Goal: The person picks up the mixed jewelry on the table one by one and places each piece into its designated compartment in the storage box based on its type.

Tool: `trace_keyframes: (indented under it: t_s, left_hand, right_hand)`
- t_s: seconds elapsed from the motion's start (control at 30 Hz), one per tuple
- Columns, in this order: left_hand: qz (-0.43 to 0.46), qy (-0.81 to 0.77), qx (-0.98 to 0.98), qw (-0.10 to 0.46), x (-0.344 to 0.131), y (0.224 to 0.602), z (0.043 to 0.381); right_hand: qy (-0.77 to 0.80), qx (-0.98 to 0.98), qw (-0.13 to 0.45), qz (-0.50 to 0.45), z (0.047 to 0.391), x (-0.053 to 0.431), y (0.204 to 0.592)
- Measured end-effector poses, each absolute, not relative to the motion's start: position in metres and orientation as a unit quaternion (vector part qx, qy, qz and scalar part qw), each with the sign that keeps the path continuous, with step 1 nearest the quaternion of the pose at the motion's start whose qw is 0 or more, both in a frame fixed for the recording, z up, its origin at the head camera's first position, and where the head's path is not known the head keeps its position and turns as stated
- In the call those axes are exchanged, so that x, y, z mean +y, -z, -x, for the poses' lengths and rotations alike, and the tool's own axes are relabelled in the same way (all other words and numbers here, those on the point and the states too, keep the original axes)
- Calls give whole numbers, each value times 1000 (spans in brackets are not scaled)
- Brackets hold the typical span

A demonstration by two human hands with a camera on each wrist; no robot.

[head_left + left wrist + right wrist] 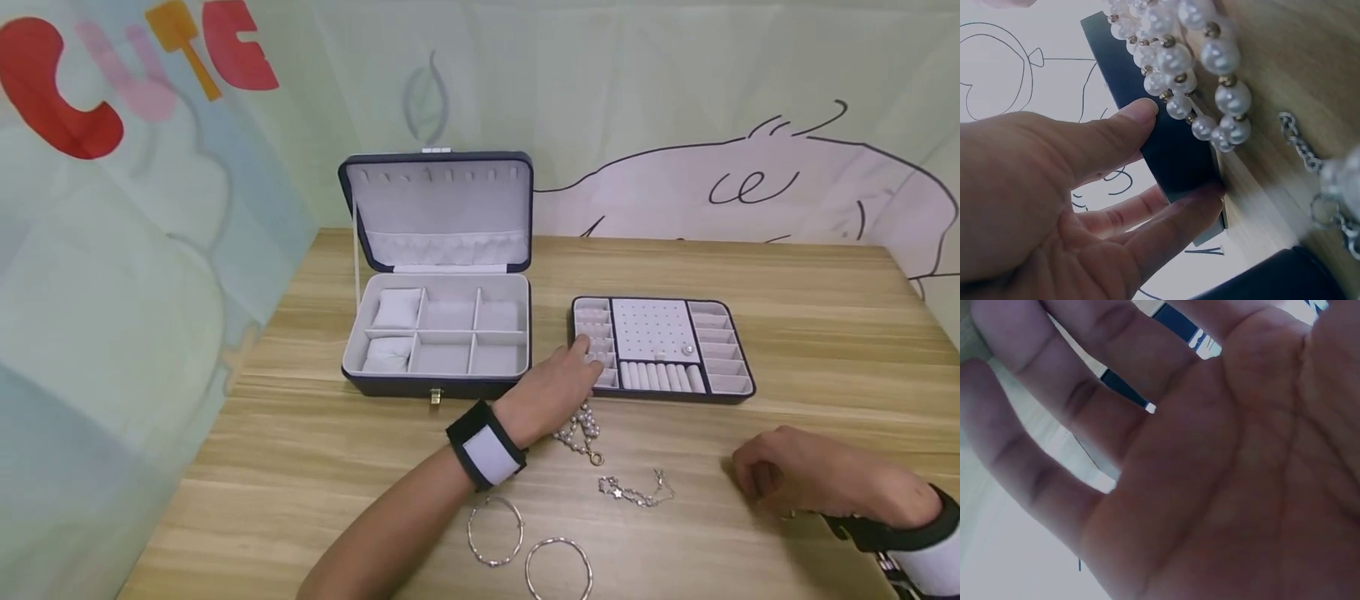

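Observation:
My left hand (551, 392) reaches over the left compartments of a dark-edged jewelry tray (656, 329). In the left wrist view its thumb (1138, 112) and fingertips lie apart at the tray's dark side wall (1172, 140); I see nothing between them. A pearl bracelet (588, 421) with gold beads lies just in front of the tray, partly behind that hand. Over the table at right, my right hand (817, 471) hangs with loosely bent fingers. The right wrist view shows its bare palm (1210, 469). Between the hands lies a silver chain bracelet (637, 496) with a star charm.
A jewelry box (435, 383) with its lid (442, 204) raised stands left of the tray; two of its compartments hold white cushions (397, 308). Two bangles (495, 533) lie at the front of the wooden table (300, 492). A printed cloth (637, 75) hangs behind.

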State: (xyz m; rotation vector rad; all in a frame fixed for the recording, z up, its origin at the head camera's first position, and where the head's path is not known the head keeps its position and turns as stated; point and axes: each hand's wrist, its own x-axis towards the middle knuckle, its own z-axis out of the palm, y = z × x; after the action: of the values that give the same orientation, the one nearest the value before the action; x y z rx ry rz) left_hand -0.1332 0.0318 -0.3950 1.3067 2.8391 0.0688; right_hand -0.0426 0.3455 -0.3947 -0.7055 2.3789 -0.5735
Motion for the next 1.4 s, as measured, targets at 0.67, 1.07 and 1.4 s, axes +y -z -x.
trace_keyframes:
  t_s: [0.67, 1.07, 1.4]
  left_hand:
    - [-427, -10, 904, -1, 33, 397, 132]
    - [-433, 6, 901, -27, 35, 396, 131]
    - [-424, 6, 905, -13, 33, 395, 132]
  right_hand:
    - [167, 927, 134, 306, 72, 314, 364]
    - [152, 959, -19, 240, 89, 297, 359]
    - [209, 955, -111, 181, 108, 294, 375]
